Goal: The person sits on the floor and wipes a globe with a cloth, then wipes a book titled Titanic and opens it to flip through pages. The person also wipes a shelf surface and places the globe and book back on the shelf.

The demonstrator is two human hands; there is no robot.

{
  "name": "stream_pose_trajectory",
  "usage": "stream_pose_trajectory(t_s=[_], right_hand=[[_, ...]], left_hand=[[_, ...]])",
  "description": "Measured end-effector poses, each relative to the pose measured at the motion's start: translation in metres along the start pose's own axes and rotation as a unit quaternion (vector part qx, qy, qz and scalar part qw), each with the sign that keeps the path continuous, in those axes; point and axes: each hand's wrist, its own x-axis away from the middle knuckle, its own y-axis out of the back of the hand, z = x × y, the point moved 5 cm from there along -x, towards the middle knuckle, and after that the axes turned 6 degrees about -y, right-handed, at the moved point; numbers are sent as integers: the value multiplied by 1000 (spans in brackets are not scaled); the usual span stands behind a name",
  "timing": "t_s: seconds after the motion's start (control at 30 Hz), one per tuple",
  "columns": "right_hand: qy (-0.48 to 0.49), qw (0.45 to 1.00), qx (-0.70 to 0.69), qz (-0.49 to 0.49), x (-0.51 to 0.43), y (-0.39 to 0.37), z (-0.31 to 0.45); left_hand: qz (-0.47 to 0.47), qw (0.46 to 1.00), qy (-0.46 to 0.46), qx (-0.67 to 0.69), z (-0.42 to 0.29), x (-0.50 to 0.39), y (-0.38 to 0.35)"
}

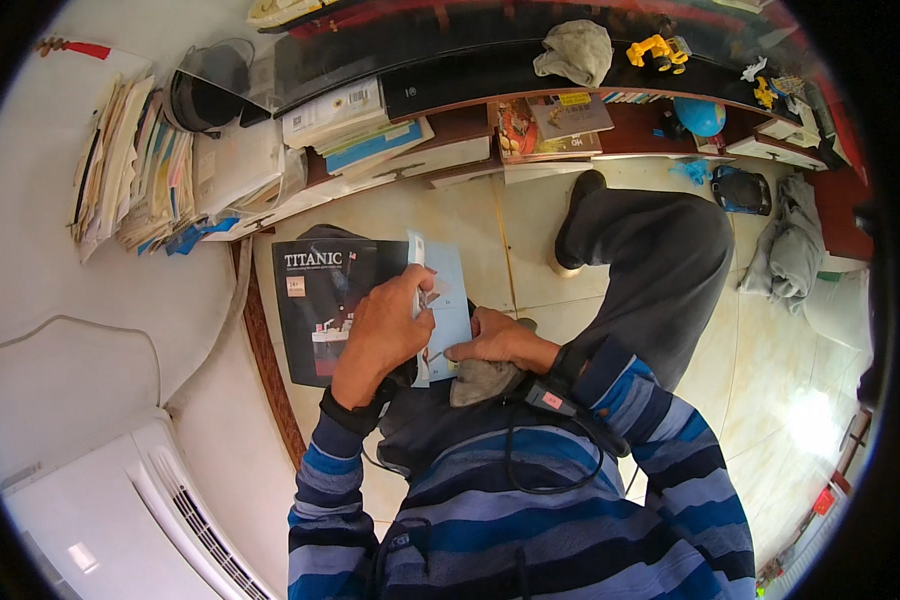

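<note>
A booklet with a dark cover (311, 304), which bears a title and a picture of a ship, lies partly open over my lap. My left hand (390, 322) crosses the cover, its thumb and fingers bent together at the cover's raised right edge. From under that edge shows a light blue page (451, 262) with small printed drawings. My right hand (506, 341) grips the page's lower right side, thumb on top and fingers mostly hidden behind. A grey cloth (484, 382) lies under my right hand, against my lap.
Along the wall runs a low cabinet with a black top (450, 75), stacked with books (337, 112) and papers (135, 157). On it are another grey cloth (576, 52) and a yellow toy excavator (658, 54). A white air conditioner (97, 510) stands at lower left.
</note>
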Motion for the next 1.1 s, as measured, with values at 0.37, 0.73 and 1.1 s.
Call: stream_pose_trajectory(t_s=[0.37,0.73,1.1], right_hand=[[51,996,71,-29,7,-8,5],[31,995,94,-31,10,-9,4],[48,987,146,-54,-5,-8,-7]], left_hand=[[13,1000,13,6,-2,2,3],[8,999,16,29,-1,1,3],[7,1000,22,-19,-1,3,0]])
